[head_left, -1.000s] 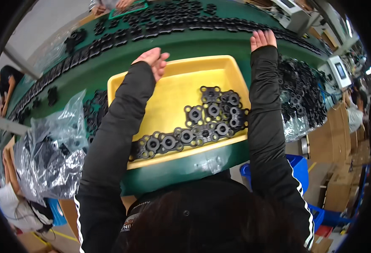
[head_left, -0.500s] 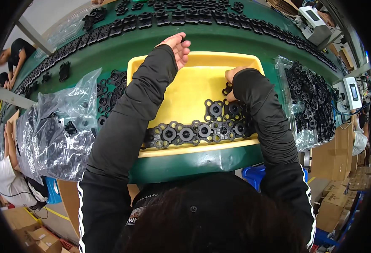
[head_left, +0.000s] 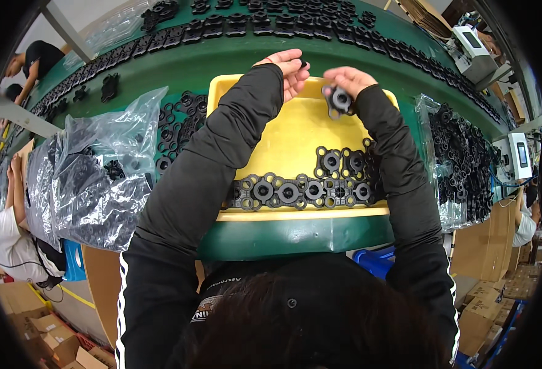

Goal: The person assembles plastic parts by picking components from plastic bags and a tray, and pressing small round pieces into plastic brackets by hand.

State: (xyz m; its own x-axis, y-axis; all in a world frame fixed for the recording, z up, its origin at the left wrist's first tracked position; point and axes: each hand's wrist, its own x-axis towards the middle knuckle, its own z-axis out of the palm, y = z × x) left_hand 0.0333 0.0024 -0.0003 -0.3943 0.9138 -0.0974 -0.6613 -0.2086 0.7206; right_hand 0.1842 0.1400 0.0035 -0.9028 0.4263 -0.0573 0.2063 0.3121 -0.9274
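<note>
Since the frame of half a second ago, the right hand (head_left: 353,80) has risen from inside the tray (head_left: 302,214) to its far edge, toward the right, bringing a black part (head_left: 340,100) with it. The left hand (head_left: 287,69) has kept much the same place over the tray's far edge, left of the middle.

The right grip is closed on the part, which hangs tilted below the fingers, its round hub showing; the exact finger contact is blurred. The part is clear of the other parts in the tray. The left grip is half curled, with a small black piece (head_left: 303,64) at the fingertips, and stands apart from the part.

Along the tray's near wall lies a row of parts (head_left: 288,192), with a few more behind it at the tray's right, partly hidden by the right sleeve (head_left: 400,160).

The tray sits on the green bench (head_left: 271,238). Left of the tray are a loose pile (head_left: 182,126) and a clear bag (head_left: 92,184); right of it, a heap (head_left: 458,154) on clear plastic. Beyond the tray a long line of parts (head_left: 234,26) crosses the bench.
</note>
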